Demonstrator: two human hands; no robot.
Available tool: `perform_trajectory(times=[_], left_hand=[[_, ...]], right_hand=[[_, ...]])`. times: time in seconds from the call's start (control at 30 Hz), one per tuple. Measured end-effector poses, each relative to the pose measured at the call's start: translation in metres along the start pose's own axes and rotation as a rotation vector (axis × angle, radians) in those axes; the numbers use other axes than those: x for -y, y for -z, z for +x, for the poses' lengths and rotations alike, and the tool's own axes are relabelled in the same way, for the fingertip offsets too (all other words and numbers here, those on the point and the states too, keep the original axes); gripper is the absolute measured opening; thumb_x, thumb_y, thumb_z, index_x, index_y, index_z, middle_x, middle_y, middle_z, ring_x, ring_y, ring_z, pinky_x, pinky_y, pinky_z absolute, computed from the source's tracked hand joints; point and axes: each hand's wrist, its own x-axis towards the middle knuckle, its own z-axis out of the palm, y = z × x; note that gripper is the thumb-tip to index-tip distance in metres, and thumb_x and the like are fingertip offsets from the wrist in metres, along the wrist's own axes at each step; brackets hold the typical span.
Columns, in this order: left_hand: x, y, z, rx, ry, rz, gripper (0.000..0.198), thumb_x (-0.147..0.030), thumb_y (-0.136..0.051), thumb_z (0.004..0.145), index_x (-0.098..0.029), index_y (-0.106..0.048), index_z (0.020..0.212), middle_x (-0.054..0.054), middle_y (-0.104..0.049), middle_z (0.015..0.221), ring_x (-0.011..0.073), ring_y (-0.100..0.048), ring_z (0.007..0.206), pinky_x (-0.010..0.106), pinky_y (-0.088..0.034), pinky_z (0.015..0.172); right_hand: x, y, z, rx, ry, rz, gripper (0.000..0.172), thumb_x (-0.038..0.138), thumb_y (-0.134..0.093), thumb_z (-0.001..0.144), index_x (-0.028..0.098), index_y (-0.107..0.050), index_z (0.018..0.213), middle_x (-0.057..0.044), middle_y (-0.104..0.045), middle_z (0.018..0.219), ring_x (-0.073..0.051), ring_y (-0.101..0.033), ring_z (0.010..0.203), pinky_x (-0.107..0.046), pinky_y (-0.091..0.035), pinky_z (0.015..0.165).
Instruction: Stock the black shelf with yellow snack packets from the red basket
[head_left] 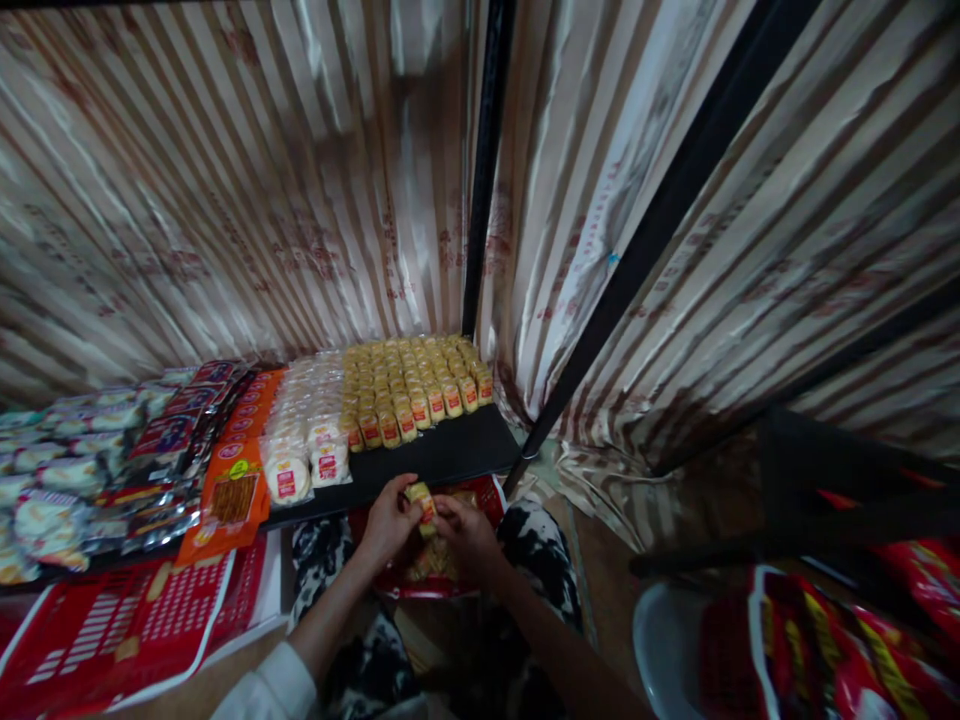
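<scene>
Between my two hands is a small yellow wrapped snack pack (422,503) with a red label. My left hand (391,520) pinches its left side, and my right hand (466,530) grips its right side. Under the hands, a red basket (491,497) between my knees holds more yellow packs (431,562), partly hidden by my hands. Just beyond, on a black shelf (442,450), similar yellow packs (416,385) stand in neat rows with their red labels facing me.
Left of the rows lie white round packs (289,475), orange bags (232,490), dark packets (180,430) and pale packets (49,525). A red basket (142,620) sits at lower left. Black posts (600,320) and a striped curtain (337,180) close the far side. Red bags (847,640) fill the lower right.
</scene>
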Motion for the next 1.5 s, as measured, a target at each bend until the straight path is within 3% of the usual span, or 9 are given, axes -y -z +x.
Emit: perform_trajectory(times=[0.1,0.4,0.6,0.77,0.97,1.1,1.3,1.5], left_hand=[[-0.009,-0.004,0.01,0.021,0.015,-0.061,0.041,-0.018,-0.056,0.068,-0.015,-0.056,0.108,-0.001,-0.06,0.076,0.0096,-0.052,0.058,0.021,-0.043,0.059],[-0.031,-0.03,0.042,-0.007,-0.023,0.001,0.03,-0.019,-0.057,0.07,-0.018,-0.06,0.1,0.0,-0.064,0.083,0.011,-0.056,0.065,0.022,-0.045,0.067],[-0.044,-0.061,0.084,0.019,-0.11,0.116,0.039,-0.021,-0.056,0.074,-0.016,-0.055,0.114,0.001,-0.063,0.078,0.0132,-0.058,0.066,0.024,-0.044,0.069],[-0.066,-0.092,0.115,0.0,-0.245,0.202,0.04,-0.018,-0.054,0.077,-0.017,-0.052,0.116,0.005,-0.064,0.097,0.0152,-0.06,0.079,0.028,-0.045,0.079],[-0.085,-0.121,0.141,0.011,-0.35,0.271,0.035,-0.012,-0.05,0.077,-0.016,-0.054,0.111,0.01,-0.061,0.108,0.0198,-0.057,0.101,0.032,-0.043,0.09],[-0.09,-0.134,0.15,0.005,-0.376,0.341,0.035,-0.011,-0.048,0.079,-0.015,-0.053,0.114,0.011,-0.059,0.111,0.0204,-0.055,0.106,0.032,-0.042,0.093],[-0.094,-0.143,0.157,-0.022,-0.356,0.514,0.033,-0.018,-0.047,0.084,-0.018,-0.053,0.117,0.01,-0.052,0.114,0.0177,-0.057,0.098,0.027,-0.045,0.086],[-0.091,-0.147,0.164,-0.041,-0.369,0.536,0.035,-0.02,-0.044,0.086,-0.018,-0.05,0.121,0.009,-0.049,0.114,0.0175,-0.057,0.095,0.027,-0.047,0.084]], right_hand=[[0.003,0.007,0.01,-0.065,-0.016,0.0,0.029,0.023,-0.054,0.074,0.022,-0.067,0.1,-0.005,-0.069,0.095,-0.019,-0.063,0.088,-0.029,-0.051,0.076],[0.001,0.03,0.042,-0.161,-0.007,-0.108,0.025,0.024,-0.052,0.077,0.021,-0.066,0.098,-0.006,-0.067,0.093,-0.02,-0.061,0.09,-0.032,-0.05,0.08],[-0.008,0.037,0.056,-0.398,0.015,-0.204,0.04,0.023,-0.044,0.081,0.018,-0.054,0.12,-0.01,-0.06,0.113,-0.022,-0.054,0.102,-0.038,-0.048,0.089],[-0.022,0.041,0.071,-0.579,0.07,-0.123,0.048,0.023,-0.039,0.083,0.015,-0.04,0.131,-0.013,-0.044,0.13,-0.021,-0.044,0.119,-0.037,-0.049,0.091],[-0.039,0.053,0.089,-0.565,0.12,-0.221,0.05,0.02,-0.036,0.083,0.012,-0.041,0.132,-0.015,-0.042,0.136,-0.022,-0.035,0.129,-0.044,-0.033,0.106],[-0.051,0.061,0.103,-0.574,0.119,-0.243,0.053,0.015,-0.036,0.081,0.01,-0.042,0.133,-0.015,-0.043,0.137,-0.022,-0.035,0.13,-0.043,-0.031,0.108],[-0.067,0.066,0.118,-0.612,0.204,-0.272,0.057,0.008,-0.035,0.078,0.01,-0.04,0.134,-0.015,-0.044,0.137,-0.022,-0.035,0.131,-0.045,-0.032,0.108],[-0.071,0.067,0.126,-0.614,0.225,-0.294,0.059,0.007,-0.037,0.077,0.01,-0.038,0.135,-0.016,-0.044,0.135,-0.022,-0.038,0.128,-0.044,-0.035,0.106]])
